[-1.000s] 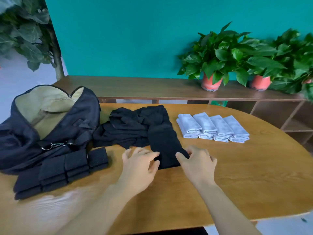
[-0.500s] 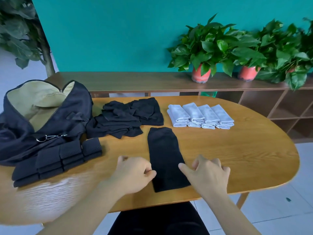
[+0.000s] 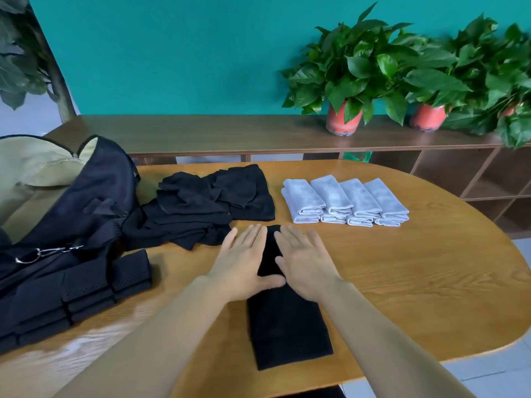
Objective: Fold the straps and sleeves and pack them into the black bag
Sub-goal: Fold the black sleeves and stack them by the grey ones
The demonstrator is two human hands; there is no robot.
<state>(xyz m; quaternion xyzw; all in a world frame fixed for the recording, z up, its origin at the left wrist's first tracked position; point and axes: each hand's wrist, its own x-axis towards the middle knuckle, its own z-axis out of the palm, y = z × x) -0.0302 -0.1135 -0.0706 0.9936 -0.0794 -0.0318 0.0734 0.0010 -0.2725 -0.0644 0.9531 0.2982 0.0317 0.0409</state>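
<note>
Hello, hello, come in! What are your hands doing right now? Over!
Left hand and right hand open, pressing flat on the black sleeve. Sleeve stretched out long on the table. Black bag open at far left, nothing blocking.

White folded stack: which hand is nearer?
Right. The right hand lies flat on the black sleeve, left of and closer in than the white folded stack; the left hand is farther left again.

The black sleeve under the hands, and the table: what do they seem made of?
Black sleeve: likely soft knit fabric, matte; it lies limp and flat, finely textured. Table: wood or wood veneer, slightly glossy; grain lines show, with pale reflections at the left.
</note>
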